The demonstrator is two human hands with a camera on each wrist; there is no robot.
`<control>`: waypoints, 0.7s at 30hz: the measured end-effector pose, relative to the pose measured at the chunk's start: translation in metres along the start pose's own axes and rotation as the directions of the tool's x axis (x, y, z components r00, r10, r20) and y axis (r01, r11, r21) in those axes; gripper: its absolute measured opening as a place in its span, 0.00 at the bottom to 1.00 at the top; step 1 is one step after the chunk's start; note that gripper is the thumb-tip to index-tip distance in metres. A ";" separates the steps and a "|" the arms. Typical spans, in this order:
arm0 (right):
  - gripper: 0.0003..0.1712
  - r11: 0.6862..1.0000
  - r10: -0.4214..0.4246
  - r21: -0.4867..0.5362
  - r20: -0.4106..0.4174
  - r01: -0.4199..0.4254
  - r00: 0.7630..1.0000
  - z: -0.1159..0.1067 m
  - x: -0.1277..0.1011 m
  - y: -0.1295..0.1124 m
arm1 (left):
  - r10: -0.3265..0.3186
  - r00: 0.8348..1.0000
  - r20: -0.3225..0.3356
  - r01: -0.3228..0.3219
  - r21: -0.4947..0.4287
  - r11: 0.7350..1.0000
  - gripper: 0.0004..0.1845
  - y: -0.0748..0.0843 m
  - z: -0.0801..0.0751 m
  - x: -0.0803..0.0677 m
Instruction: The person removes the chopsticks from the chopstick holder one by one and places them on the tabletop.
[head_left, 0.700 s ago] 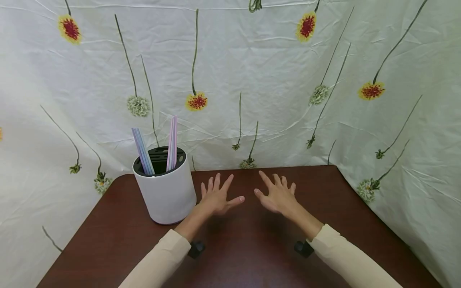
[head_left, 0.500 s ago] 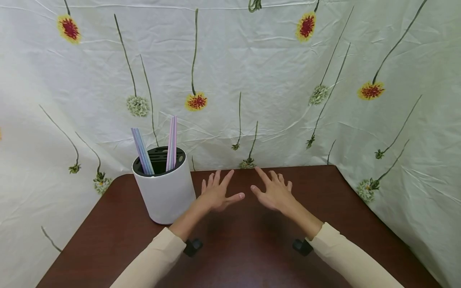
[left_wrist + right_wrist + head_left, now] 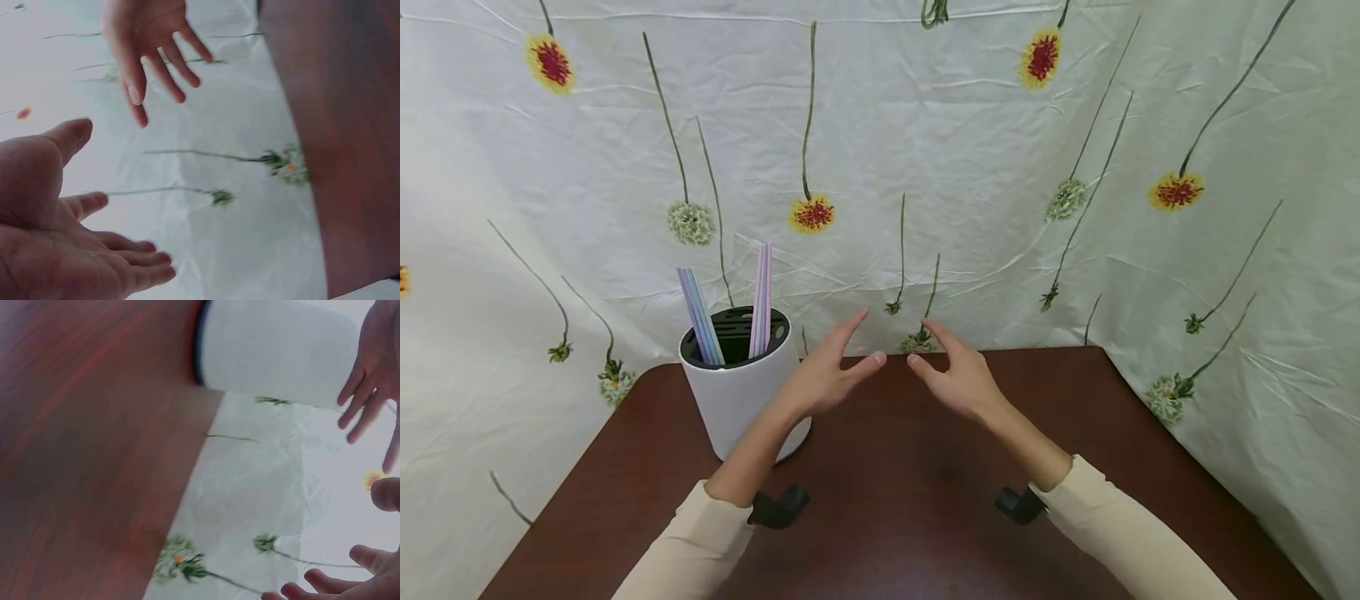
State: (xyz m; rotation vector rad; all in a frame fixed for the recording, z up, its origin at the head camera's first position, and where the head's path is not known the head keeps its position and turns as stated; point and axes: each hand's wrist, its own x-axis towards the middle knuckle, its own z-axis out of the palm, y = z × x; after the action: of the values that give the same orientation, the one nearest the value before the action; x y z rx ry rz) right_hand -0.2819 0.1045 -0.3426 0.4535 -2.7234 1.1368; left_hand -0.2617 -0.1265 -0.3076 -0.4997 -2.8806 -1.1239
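My left hand (image 3: pixel 823 375) is raised over the table with its fingers extended and holds nothing. In the head view its forearm overlaps the white cylindrical holder (image 3: pixel 730 404). Facing it, palm inward, is my right hand (image 3: pixel 962 379), also with straight fingers and nothing in them. A gap separates the two hands. The holder has a black slotted top; a bluish bundle of thin sticks (image 3: pixel 702 317) and a pinkish bundle of thin sticks (image 3: pixel 761 300) stand in it, leaning. From the left wrist view, the left palm (image 3: pixel 56 250) is spread, with the right hand opposite.
A dark reddish-brown table (image 3: pixel 895 517) lies under both hands. Behind it and at its sides hangs a white cloth (image 3: pixel 985 150) with printed flowers. A black wrist camera (image 3: pixel 780 506) sits under the left wrist and another black camera (image 3: pixel 1019 504) under the right.
Both hands have risen and turned so their palms face each other. The left forearm has shifted left, now overlapping the holder. The holder and its sticks stay put.
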 end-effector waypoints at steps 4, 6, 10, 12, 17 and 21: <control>0.37 0.995 0.004 0.101 0.009 -0.005 1.000 -0.005 0.006 -0.014 | -0.018 0.998 -0.059 0.014 -0.063 0.998 0.38 0.003 -0.021 -0.002; 0.36 0.988 0.016 0.155 0.021 -0.019 1.000 -0.008 0.009 -0.021 | -0.016 0.997 -0.078 0.009 -0.092 0.996 0.36 0.003 -0.032 -0.003; 0.31 0.967 0.022 0.252 0.037 -0.030 0.999 -0.011 0.014 -0.036 | -0.039 0.994 -0.099 0.028 -0.104 0.994 0.35 0.007 -0.057 -0.011; 0.29 0.961 0.012 0.274 0.032 -0.021 0.999 -0.011 0.017 -0.043 | -0.048 0.993 -0.107 0.037 -0.106 0.994 0.34 0.010 -0.071 -0.016; 0.25 0.965 -0.016 0.261 0.015 0.012 1.000 -0.009 0.027 -0.066 | -0.051 0.991 -0.120 0.037 -0.112 0.993 0.32 0.019 -0.110 -0.029; 0.25 0.959 -0.018 0.283 0.045 0.005 0.999 -0.005 0.036 -0.085 | -0.064 0.989 -0.137 0.048 -0.116 0.992 0.33 0.021 -0.139 -0.038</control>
State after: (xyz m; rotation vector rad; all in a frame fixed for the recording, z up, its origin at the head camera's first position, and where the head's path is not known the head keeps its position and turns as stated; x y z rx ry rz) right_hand -0.2878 0.0437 -0.2735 0.5383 -2.6002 1.5400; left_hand -0.2340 -0.2151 -0.1952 -0.3285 -2.7389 -1.2801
